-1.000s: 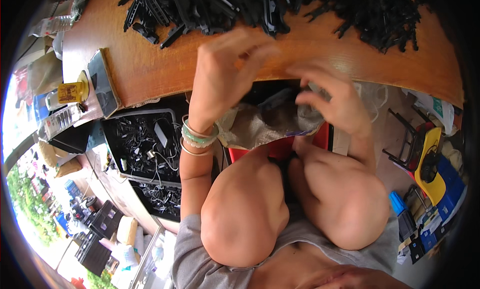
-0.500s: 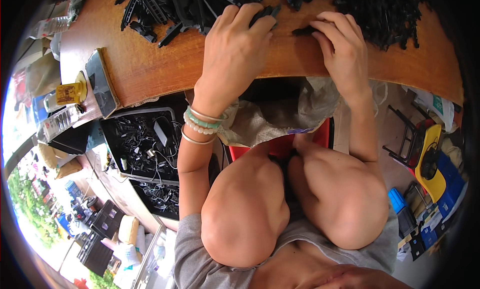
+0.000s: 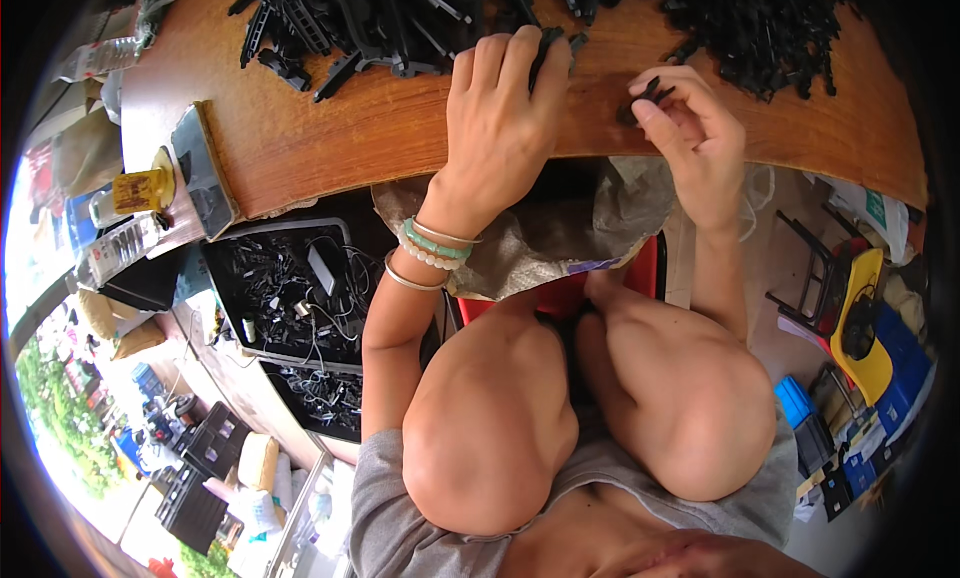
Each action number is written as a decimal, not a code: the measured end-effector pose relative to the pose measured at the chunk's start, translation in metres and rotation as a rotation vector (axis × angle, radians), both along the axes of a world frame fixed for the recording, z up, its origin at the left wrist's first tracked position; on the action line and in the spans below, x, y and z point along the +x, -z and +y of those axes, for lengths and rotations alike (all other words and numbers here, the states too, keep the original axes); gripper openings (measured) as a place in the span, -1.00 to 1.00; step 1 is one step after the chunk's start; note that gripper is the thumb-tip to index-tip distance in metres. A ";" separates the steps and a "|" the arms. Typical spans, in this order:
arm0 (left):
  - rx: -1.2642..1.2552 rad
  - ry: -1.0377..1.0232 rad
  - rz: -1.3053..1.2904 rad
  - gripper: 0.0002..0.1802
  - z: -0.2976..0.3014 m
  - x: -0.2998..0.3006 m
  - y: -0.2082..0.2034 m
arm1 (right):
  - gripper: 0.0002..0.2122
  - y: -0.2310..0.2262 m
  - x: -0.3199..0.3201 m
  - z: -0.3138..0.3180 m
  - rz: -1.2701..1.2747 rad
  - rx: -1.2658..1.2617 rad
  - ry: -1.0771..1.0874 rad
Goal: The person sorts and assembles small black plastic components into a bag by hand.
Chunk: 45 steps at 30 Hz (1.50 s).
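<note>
My left hand (image 3: pixel 500 113) is over the table near its front edge, back of the hand up. Its fingers are closed on a black plastic part (image 3: pixel 546 58), mostly hidden by the hand. To the right, my right hand (image 3: pixel 700 128) is raised a little, thumb and fingers pinching a small dark plastic piece (image 3: pixel 652 94) with thin prongs. Beyond my left hand lies a heap of long black plastic parts (image 3: pixel 370 23). Another heap of smaller, thinner black pieces (image 3: pixel 765 28) spreads behind my right hand.
A pale woven sack (image 3: pixel 520 253) hangs below the wooden table's (image 3: pixel 320 148) edge, above something red. Black crates (image 3: pixel 290 288) of dark parts and cables stand at the left. A dark flat case (image 3: pixel 205 173) and yellow jar (image 3: pixel 140 191) are left; a yellow chair (image 3: pixel 868 348) is right.
My left hand has moved right and slightly nearer, away from the long-part heap. My right hand has drawn back toward me and turned, lifting the small piece into clearer view.
</note>
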<state>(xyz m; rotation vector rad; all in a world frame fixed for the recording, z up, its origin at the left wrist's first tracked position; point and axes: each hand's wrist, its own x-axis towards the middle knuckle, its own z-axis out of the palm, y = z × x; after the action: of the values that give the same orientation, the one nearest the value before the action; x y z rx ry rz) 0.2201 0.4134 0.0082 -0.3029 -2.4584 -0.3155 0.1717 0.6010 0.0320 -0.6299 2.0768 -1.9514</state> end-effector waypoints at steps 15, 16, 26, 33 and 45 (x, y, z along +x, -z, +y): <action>1.554 0.168 -0.422 -0.77 0.009 0.023 -0.040 | -0.82 -0.001 -0.001 0.004 0.245 -0.091 -0.288; 1.597 0.148 -0.597 -0.80 0.007 0.026 -0.049 | -0.82 -0.002 0.003 0.003 0.246 -0.089 -0.289; 1.499 0.232 -0.646 -0.70 0.016 0.034 -0.050 | -0.86 0.004 0.018 -0.005 -0.001 -0.373 -0.068; 1.028 0.187 -0.392 -0.58 0.027 0.040 -0.032 | -0.90 0.011 0.021 -0.008 0.010 -0.337 -0.036; 1.020 0.124 -0.389 -0.61 0.032 0.043 -0.037 | -0.84 0.016 0.029 -0.005 0.014 -0.366 -0.045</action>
<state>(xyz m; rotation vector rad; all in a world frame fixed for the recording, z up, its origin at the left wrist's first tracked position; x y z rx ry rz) 0.2630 0.4451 0.0455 0.0647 -2.2747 -1.7119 0.2004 0.5964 0.0161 -0.7516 1.7058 -2.3262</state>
